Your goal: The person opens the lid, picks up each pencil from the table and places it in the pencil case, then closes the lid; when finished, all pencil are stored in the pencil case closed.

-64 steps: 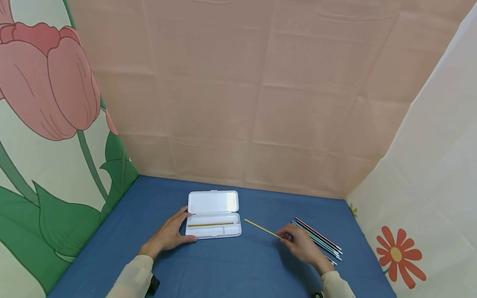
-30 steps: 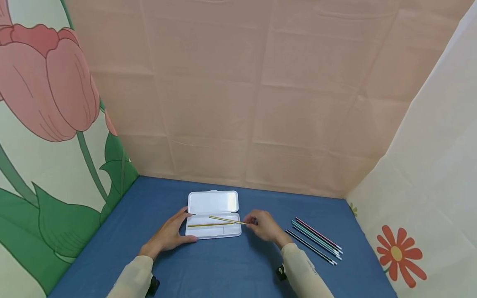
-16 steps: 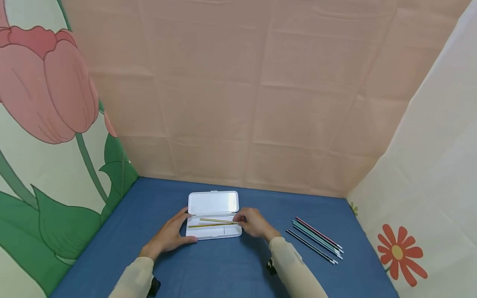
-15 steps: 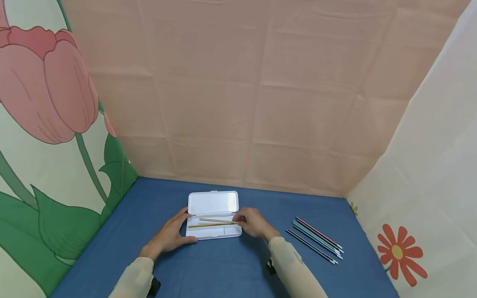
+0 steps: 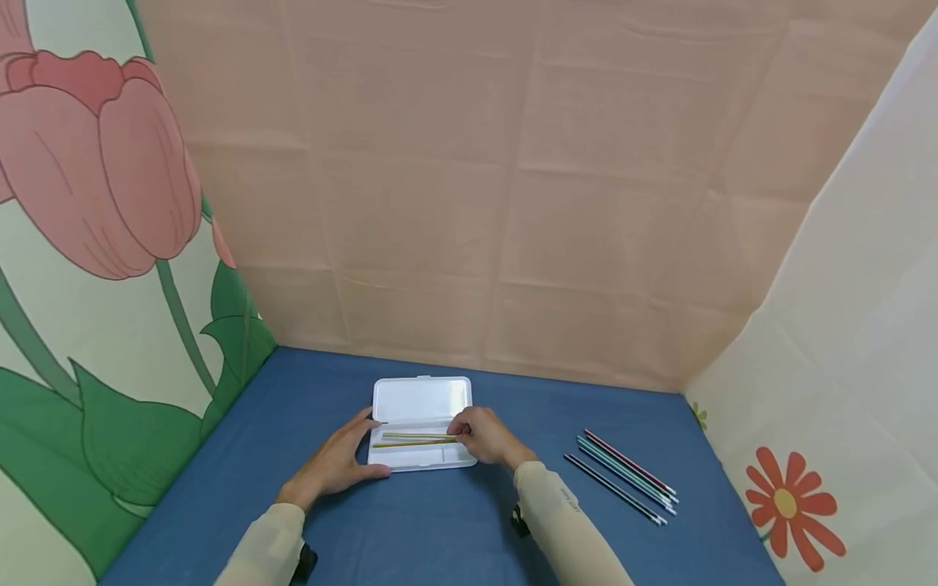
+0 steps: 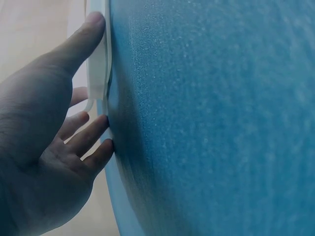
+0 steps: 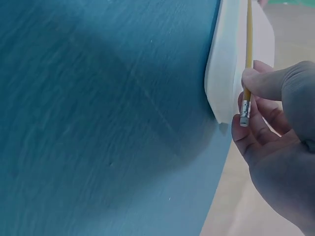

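Note:
An open white plastic pencil case (image 5: 418, 469) lies on the blue cloth, its lid folded back. My left hand (image 5: 333, 462) grips the case's left end, thumb at the front edge and fingers toward the back corner. Over the right end, my right hand (image 5: 484, 439) pinches a yellow pencil (image 7: 249, 44) between thumb and fingers near its eraser end. The silver ferrule and eraser poke out below the fingertips in the right wrist view. That pencil reaches leftward over the tray, behind another yellow pencil (image 5: 396, 445) lying inside.
To the right, several pencils lie slanted on the cloth: dark red ones (image 5: 623, 459), teal ones (image 5: 623, 472) and dark ones (image 5: 611, 487), white ends toward the person. A beige wall sheet (image 5: 484, 203) rises behind the table, with printed sheets at both sides.
My right hand has carried the yellow pencil leftward from beside the loose pencils to over the case, lining it up more nearly with the tray. My left hand has stayed at the case.

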